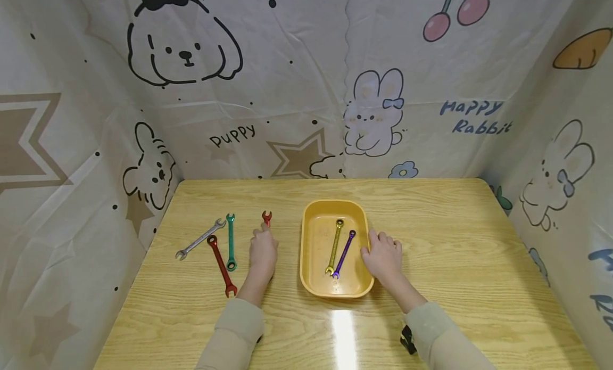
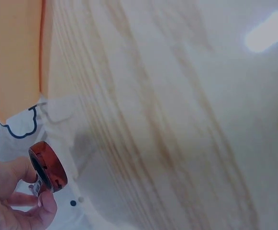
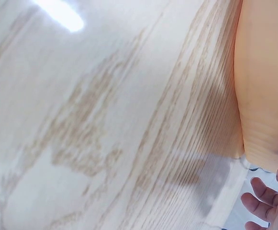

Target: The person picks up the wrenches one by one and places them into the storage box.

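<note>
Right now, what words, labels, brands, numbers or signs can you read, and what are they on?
"PUPPY": back cloth, left of centre.
"Happy Rabbit": back cloth, right of centre.
Blue lettering on the right side cloth: cut off, not readable.
Wrenches: any markings too small or blurred.

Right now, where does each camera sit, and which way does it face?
Head: on the person's head, facing forward and down at the table and yellow tray; left hand, right hand and sleeves show.
Left wrist: on that wrist, toward the held red wrench; part of the left hand shows.
Right wrist: on that wrist, toward table and tray; part of the right hand shows.
Head and left wrist share the tray, table, left hand and red wrench.
</note>
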Action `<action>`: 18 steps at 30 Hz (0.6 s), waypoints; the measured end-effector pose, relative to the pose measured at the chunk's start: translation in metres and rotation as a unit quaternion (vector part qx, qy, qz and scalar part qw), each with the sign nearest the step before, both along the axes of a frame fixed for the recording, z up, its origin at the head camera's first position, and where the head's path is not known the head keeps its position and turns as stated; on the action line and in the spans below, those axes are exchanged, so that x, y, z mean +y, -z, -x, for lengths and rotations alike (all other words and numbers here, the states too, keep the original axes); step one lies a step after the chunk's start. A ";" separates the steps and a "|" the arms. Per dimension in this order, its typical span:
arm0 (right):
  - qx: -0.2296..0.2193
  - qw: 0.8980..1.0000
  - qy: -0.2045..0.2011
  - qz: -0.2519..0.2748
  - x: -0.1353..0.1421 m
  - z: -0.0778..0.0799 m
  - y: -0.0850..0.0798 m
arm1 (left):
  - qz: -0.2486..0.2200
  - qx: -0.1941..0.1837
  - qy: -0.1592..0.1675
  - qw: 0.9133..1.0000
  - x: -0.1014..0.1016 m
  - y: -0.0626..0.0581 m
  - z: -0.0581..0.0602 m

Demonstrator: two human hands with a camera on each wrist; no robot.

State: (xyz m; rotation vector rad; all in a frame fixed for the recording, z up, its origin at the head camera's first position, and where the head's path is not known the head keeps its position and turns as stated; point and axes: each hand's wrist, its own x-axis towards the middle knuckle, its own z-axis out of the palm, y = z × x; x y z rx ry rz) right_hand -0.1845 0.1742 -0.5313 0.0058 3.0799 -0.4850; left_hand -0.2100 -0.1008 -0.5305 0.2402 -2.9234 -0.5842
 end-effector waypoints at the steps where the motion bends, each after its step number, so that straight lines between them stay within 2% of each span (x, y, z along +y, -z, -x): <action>1: -0.001 1.000 0.000 -0.001 0.000 0.000 0.000 | 0.000 0.002 0.001 1.000 0.001 0.000 0.000; 7: 0.001 1.000 -0.001 0.001 0.000 0.000 0.000 | 0.015 0.015 0.011 1.000 0.007 -0.005 0.000; 18: 0.001 1.000 0.001 0.001 0.000 0.000 0.001 | 0.004 0.035 0.036 0.999 0.016 -0.017 -0.003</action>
